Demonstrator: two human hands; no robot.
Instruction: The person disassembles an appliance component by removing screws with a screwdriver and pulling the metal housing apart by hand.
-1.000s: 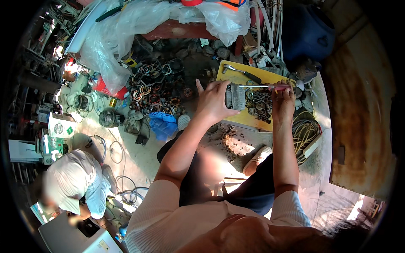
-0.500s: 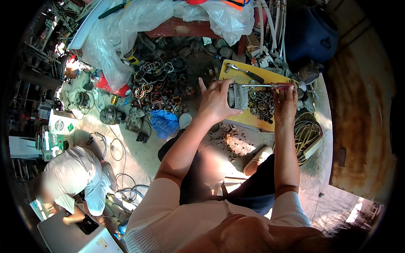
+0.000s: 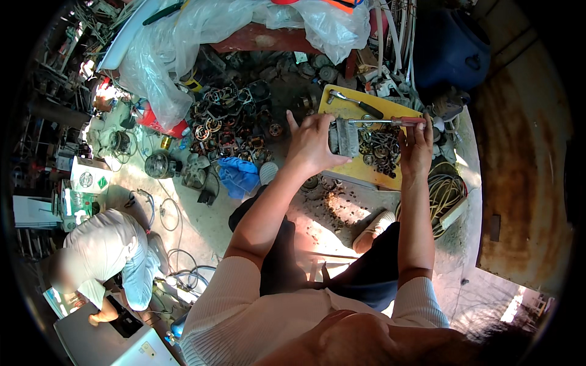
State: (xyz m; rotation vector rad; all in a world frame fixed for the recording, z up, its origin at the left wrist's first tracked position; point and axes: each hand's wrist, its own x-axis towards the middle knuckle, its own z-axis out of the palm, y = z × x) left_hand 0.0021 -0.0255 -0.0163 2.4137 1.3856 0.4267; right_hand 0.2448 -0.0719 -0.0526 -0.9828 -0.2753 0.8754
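Left of the left hand (image 3: 310, 146), a blue cloth (image 3: 237, 177) is seen on the floor (image 3: 189, 235). A grey metal block (image 3: 348, 141) is gripped between that hand's thumb and fingers. Should the block be held loosely under a push or twist, the tip could be slipped toward those fingers. Between the hands, the red-handled driver (image 3: 397, 121) is pointed left at the block's far end, its long axis laid nearly straight crosswise. Its handle is held in the right hand's (image 3: 417, 149) fingers, right of loose metal parts (image 3: 381, 152).

Room on your left, obstacles ahead
You can cross pale floor (image 3: 213, 229); screwdriver (image 3: 400, 121) and metal parts (image 3: 381, 155) obstruct the yellow board (image 3: 340, 108)
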